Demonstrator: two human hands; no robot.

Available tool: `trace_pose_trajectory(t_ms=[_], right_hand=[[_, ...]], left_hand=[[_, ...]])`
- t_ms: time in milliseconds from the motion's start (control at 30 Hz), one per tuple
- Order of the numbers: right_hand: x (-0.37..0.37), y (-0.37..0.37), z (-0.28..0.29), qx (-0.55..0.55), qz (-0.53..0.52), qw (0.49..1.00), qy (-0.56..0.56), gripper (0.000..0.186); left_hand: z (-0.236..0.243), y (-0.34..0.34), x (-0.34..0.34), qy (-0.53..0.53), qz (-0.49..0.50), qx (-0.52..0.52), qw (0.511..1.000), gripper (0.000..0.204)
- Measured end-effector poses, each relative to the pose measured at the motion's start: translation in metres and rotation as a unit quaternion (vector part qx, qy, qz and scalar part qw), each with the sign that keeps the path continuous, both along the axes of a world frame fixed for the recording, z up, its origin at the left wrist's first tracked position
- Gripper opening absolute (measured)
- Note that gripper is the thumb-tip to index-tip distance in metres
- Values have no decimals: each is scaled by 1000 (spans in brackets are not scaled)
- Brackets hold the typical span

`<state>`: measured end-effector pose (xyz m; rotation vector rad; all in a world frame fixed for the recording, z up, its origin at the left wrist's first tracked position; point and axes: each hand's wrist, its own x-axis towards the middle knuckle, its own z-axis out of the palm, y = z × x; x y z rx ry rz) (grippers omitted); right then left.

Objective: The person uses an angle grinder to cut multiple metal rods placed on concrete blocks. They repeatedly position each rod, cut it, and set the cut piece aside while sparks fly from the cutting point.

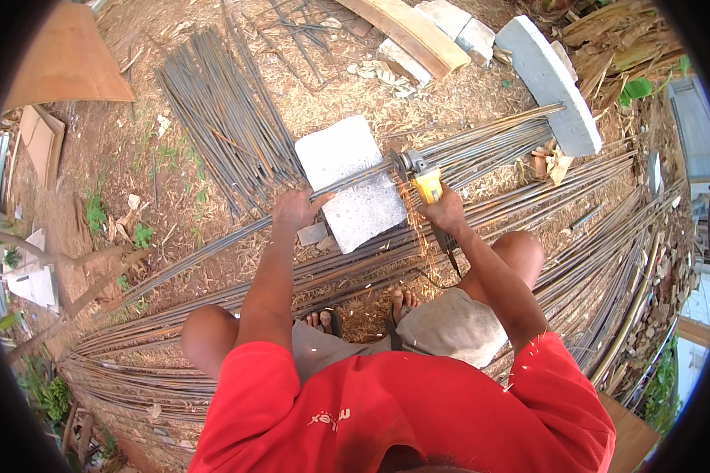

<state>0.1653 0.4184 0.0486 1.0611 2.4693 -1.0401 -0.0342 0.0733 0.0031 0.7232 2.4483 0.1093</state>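
My right hand (pixel 445 211) is closed round the body of a yellow angle grinder (pixel 428 188). The grinder's disc, at its far left end, meets a bundle of thin steel rods (pixel 469 156), and orange sparks fly toward me from there. The rods lie across a pale concrete block (pixel 363 217), with the disc just by the block's right edge. To the left of the block, my left hand (pixel 293 210) grips the rods, its thumb stretched along them. My fingers' undersides are hidden.
Cut rods (pixel 225 118) lie piled at the far left. Long rods (pixel 560 201) run across the ground between my feet and the block. A grey concrete slab (pixel 556 87) stands at the far right, near a wooden plank (pixel 418 31). The grinder's black cord (pixel 454 264) trails toward my legs.
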Motion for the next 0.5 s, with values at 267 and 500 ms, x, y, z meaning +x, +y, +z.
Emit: trace_pose_trajectory(t_ms=[267, 500], right_hand=[[-3, -5, 7, -26, -22, 999, -1, 86], [3, -6, 4, 8, -16, 1000, -12, 85]], left_hand=[[0, -2, 3, 16, 2, 13, 1000, 97], [2, 2, 3, 5, 7, 1, 1000, 102]])
